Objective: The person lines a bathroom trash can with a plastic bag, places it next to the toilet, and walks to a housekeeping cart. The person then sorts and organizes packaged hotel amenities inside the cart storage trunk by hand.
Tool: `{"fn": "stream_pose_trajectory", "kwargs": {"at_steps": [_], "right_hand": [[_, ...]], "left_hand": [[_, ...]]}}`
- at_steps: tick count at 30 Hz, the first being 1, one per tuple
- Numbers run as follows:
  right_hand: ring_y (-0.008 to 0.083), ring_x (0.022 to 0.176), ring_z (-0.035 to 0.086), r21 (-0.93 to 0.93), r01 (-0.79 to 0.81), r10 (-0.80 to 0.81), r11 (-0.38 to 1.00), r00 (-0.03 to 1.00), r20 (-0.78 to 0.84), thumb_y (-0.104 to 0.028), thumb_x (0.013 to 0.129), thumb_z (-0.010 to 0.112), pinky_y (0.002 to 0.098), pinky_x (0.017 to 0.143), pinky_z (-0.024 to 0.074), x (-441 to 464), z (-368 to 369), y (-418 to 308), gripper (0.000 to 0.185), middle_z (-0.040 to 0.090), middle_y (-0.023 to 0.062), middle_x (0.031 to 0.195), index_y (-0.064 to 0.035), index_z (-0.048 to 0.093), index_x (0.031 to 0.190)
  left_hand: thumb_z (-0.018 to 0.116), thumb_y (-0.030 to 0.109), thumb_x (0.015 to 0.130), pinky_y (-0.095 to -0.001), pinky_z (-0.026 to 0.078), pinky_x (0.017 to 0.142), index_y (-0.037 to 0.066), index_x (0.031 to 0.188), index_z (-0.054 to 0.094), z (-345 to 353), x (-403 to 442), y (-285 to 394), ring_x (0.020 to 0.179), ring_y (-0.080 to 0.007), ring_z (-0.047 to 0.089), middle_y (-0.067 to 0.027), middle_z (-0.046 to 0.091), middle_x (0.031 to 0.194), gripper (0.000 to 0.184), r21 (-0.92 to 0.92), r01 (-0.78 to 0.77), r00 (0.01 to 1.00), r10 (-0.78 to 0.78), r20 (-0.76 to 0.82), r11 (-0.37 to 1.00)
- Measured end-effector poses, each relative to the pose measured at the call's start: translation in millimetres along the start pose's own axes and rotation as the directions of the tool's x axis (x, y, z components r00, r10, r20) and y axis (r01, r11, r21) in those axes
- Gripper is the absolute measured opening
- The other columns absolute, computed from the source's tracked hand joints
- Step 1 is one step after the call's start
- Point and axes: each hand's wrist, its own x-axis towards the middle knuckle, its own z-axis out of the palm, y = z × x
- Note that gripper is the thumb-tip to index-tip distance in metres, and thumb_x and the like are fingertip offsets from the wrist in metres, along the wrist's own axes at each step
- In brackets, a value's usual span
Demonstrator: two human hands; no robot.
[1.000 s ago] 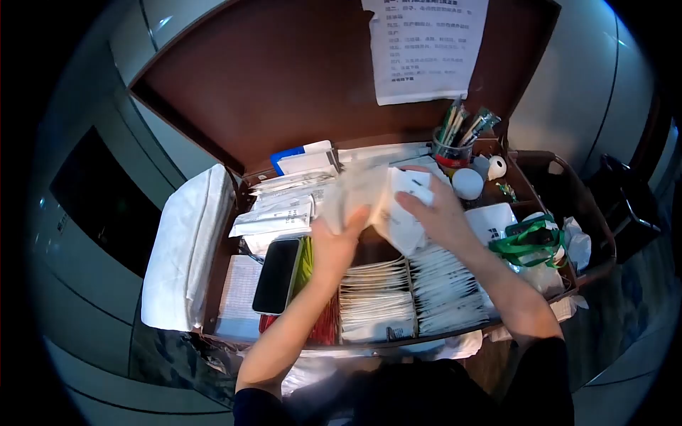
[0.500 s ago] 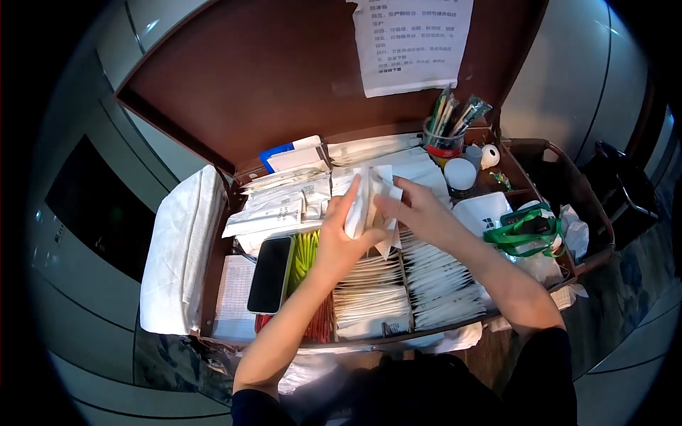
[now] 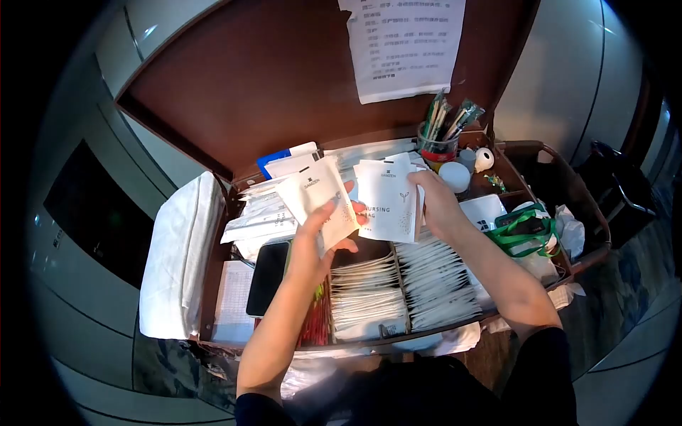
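Note:
In my left hand is a stack of white paper packets, tilted, with a small logo near the top edge. My right hand pinches a second stack of white packets by its right edge; the front one reads "NURSING BAG". Both stacks are held up over the open brown case, and the fingertips of my left hand reach the left edge of the right stack. Below them stand rows of thin white packets and cream-edged packets in compartments. A black-screened phone lies left of my left forearm.
The brown lid stands raised behind, with a printed sheet on it. Folded white cloth sits at the left. At the right are a jar of wrapped sticks, a white round lid, green ribbon and a brown bin.
The packets, held together edge-on between both hands before, are now two separate stacks with their printed faces showing. My left hand has moved left and slightly down; my right hand has shifted a little right.

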Motion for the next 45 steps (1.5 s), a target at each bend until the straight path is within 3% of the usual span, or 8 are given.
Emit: {"fn": "stream_pose_trajectory", "kwargs": {"at_steps": [10,18,25,33,35,39,41,45], "right_hand": [[0.0154,0.082,0.055,-0.005,0.114,-0.114,0.993,0.993,0.029,-0.017,0.081,0.044,0.0268,0.073,0.044,10,-15,-3,0.037,0.056,0.0075,0.089,0.0,0.047,0.113],[0.0134,0.084,0.053,-0.139,0.241,-0.243,0.961,0.97,-0.003,-0.017,0.083,0.042,0.0248,0.076,0.041,11,-21,-15,0.034,0.056,0.0074,0.092,0.0022,0.049,0.111],[0.0129,0.082,0.053,-0.168,0.234,-0.24,0.958,0.97,-0.022,-0.016,0.084,0.041,0.0243,0.075,0.041,10,-15,-11,0.033,0.057,0.0073,0.091,0.003,0.05,0.109],[0.0127,0.079,0.052,-0.261,0.314,-0.319,0.913,0.948,0.026,-0.016,0.085,0.041,0.0248,0.074,0.0394,16,-28,-19,0.028,0.057,0.0055,0.086,0.0029,0.053,0.102],[0.0114,0.078,0.051,-0.53,0.453,-0.488,0.717,0.869,0.083,-0.02,0.087,0.041,0.0261,0.071,0.0408,13,-39,-40,0.03,0.057,0.0052,0.083,0.0039,0.052,0.102],[0.0079,0.071,0.055,-0.451,0.458,-0.445,0.766,0.884,0.141,-0.018,0.087,0.042,0.0216,0.064,0.0438,2,-42,-57,0.032,0.059,0.0025,0.081,0.004,0.051,0.108],[0.0093,0.075,0.055,-0.637,0.335,-0.228,0.694,0.942,0.246,-0.019,0.087,0.042,0.0222,0.067,0.0441,-4,-28,-48,0.032,0.058,0.0037,0.086,0.0033,0.051,0.108],[0.0136,0.085,0.055,-0.418,0.253,-0.163,0.872,0.957,0.24,-0.019,0.083,0.048,0.0251,0.076,0.0428,-9,-1,-21,0.034,0.058,0.0079,0.095,0.0029,0.051,0.109]], "left_hand": [[0.043,0.023,0.085,-0.0323,0.056,0.051,-0.007,0.125,0.03,-17,8,-1,0.094,-0.0328,0.059,-0.0241,0.055,0.106,0.051,-0.096,0.081,0.996,-0.083,-0.018,0.992],[0.062,0.015,0.079,-0.0322,0.054,0.045,-0.005,0.12,0.035,-18,7,-5,0.083,-0.0247,0.061,-0.0154,0.055,0.102,0.053,-0.051,0.072,0.98,-0.08,-0.181,0.996],[0.066,0.017,0.075,-0.0292,0.053,0.045,0.001,0.121,0.038,-10,3,-1,0.084,-0.0205,0.06,-0.0116,0.056,0.102,0.056,0.083,0.136,0.966,-0.113,-0.231,0.987],[0.066,0.02,0.076,-0.0292,0.055,0.055,0.002,0.116,0.045,-7,1,-4,0.09,-0.0199,0.058,-0.0087,0.056,0.104,0.049,-0.019,0.129,0.933,-0.128,-0.337,0.991],[0.061,0.016,0.079,-0.0299,0.056,0.055,-0.004,0.115,0.043,-13,1,-2,0.09,-0.024,0.059,-0.0141,0.056,0.104,0.045,-0.092,0.105,0.95,-0.127,-0.285,0.99],[0.057,0.014,0.081,-0.0352,0.056,0.057,-0.004,0.115,0.043,-12,-2,-6,0.088,-0.0259,0.059,-0.0158,0.056,0.103,0.041,-0.106,0.175,0.984,-0.178,-0.023,0.979],[0.057,0.013,0.081,-0.0376,0.055,0.058,-0.003,0.114,0.043,-1,-3,-17,0.086,-0.0262,0.059,-0.0146,0.056,0.1,0.039,-0.1,0.141,0.988,-0.132,0.086,0.985],[0.058,0.012,0.081,-0.0398,0.055,0.059,-0.003,0.113,0.044,6,0,-29,0.086,-0.0252,0.058,-0.0132,0.055,0.099,0.038,-0.124,0.209,0.978,-0.209,0.016,0.97]]}}
